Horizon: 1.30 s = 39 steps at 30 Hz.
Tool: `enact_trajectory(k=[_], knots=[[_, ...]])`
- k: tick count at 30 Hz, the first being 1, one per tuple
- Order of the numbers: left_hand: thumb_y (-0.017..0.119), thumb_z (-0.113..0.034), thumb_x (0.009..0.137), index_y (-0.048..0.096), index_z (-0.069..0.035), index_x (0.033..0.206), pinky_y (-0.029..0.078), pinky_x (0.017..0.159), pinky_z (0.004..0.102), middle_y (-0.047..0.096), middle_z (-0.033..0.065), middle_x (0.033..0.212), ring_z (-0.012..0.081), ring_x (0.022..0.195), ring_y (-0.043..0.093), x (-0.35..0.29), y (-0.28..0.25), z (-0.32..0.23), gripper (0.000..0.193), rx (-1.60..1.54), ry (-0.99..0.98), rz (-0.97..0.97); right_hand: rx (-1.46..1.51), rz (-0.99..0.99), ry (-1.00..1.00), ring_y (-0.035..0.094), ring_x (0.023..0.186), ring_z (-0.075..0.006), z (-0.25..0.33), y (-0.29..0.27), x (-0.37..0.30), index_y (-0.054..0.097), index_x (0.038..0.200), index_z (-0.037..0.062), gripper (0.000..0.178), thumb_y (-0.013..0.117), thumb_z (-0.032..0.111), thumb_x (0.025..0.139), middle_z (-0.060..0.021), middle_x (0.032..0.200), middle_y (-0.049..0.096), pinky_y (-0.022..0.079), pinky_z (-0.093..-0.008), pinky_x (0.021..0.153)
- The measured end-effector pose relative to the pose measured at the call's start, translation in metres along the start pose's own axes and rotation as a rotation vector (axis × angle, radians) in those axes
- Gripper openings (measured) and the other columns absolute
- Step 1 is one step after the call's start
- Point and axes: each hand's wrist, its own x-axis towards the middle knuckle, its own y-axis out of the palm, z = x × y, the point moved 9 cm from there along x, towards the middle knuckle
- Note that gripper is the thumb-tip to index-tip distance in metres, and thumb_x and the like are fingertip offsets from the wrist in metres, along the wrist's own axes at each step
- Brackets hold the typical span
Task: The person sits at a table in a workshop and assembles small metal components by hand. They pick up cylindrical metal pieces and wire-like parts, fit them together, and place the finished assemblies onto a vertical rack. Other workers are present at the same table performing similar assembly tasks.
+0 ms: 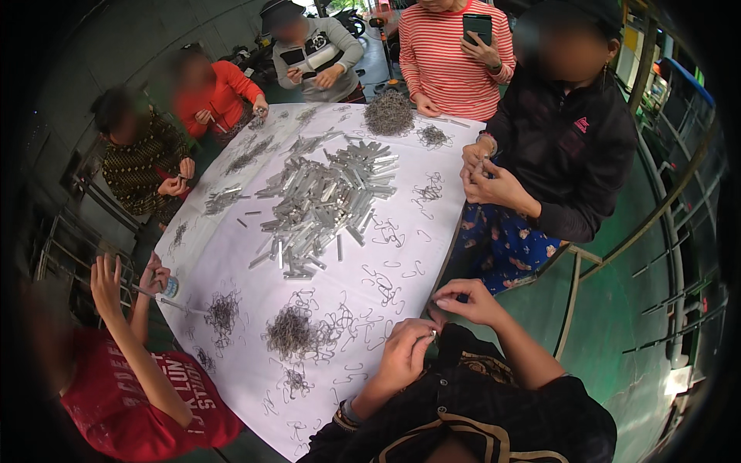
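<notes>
My left hand [403,356] is at the table's near right edge, its fingers curled closed around something small with a bright end showing at the fingertips. Just beyond it, my right hand [469,302] has thumb and fingers drawn together in a pinch; whatever is in it is too small to make out. The two hands are close together, over my lap. On the white-covered table [224,266], left of my hands, lies a tangled pile of thin wire hooks [291,332], with loose hooks [351,374] scattered around it. Farther off is a big heap of short silvery metal strips [328,197].
A large ball-like mass of wire hooks [388,114] stands at the far edge. Co-workers sit around the table, one in black [567,147] at the right, one in red [147,393] at the left. A person in stripes [448,58] holds a phone [477,28].
</notes>
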Motion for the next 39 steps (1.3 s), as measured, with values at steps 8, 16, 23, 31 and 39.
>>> enact_trajectory(k=[8, 16, 23, 31, 39], knots=[[0.056, 0.004, 0.084, 0.052, -0.003, 0.094, 0.044, 0.082, 0.0369, 0.066, 0.0139, 0.098, 0.0288, 0.087, 0.061, -0.007, -0.004, 0.002, 0.012, -0.013, -0.005, -0.017, -0.392, -0.099, 0.004, 0.066, 0.077, -0.0272, -0.038, 0.028, 0.116, 0.070, 0.098, 0.0002, 0.029, 0.071, 0.023, 0.080, -0.0163, 0.086, 0.068, 0.052, -0.0354, 0.073], [0.058, 0.003, 0.083, 0.055, -0.002, 0.093, 0.044, 0.084, 0.0356, 0.066, 0.0116, 0.097, 0.0273, 0.088, 0.062, -0.010, -0.012, 0.008, 0.012, -0.018, -0.023, -0.025, -0.728, -0.075, -0.022, 0.061, 0.101, -0.0353, -0.056, 0.099, 0.230, 0.065, 0.106, -0.0036, 0.041, 0.073, 0.026, 0.078, -0.0218, 0.113, 0.059, 0.049, -0.0415, 0.091], [0.059, 0.003, 0.083, 0.057, -0.002, 0.096, 0.044, 0.084, 0.0358, 0.066, 0.0108, 0.096, 0.0274, 0.090, 0.063, -0.011, -0.016, 0.015, 0.014, -0.011, -0.035, -0.010, -0.811, -0.041, 0.090, 0.061, 0.102, -0.0352, -0.074, 0.122, 0.250, 0.065, 0.099, -0.0028, 0.026, 0.070, 0.015, 0.080, -0.0219, 0.108, 0.062, 0.050, -0.0404, 0.090], [0.060, 0.000, 0.084, 0.055, -0.003, 0.095, 0.043, 0.082, 0.0381, 0.063, 0.0104, 0.091, 0.0288, 0.087, 0.060, -0.007, -0.015, 0.016, 0.012, -0.013, -0.018, -0.024, -0.767, -0.023, -0.014, 0.067, 0.086, -0.0293, -0.054, 0.119, 0.218, 0.067, 0.095, -0.0024, 0.020, 0.069, 0.011, 0.081, -0.0182, 0.088, 0.069, 0.053, -0.0388, 0.078], [0.058, 0.003, 0.084, 0.054, -0.003, 0.093, 0.044, 0.084, 0.0363, 0.066, 0.0107, 0.095, 0.0276, 0.087, 0.063, -0.011, -0.009, 0.021, 0.012, -0.019, -0.065, -0.055, 0.461, 0.186, 0.366, 0.059, 0.068, -0.0099, -0.041, 0.088, 0.135, 0.065, 0.096, -0.0029, 0.023, 0.072, 0.015, 0.083, -0.0052, 0.078, 0.064, 0.049, -0.0237, 0.063]])
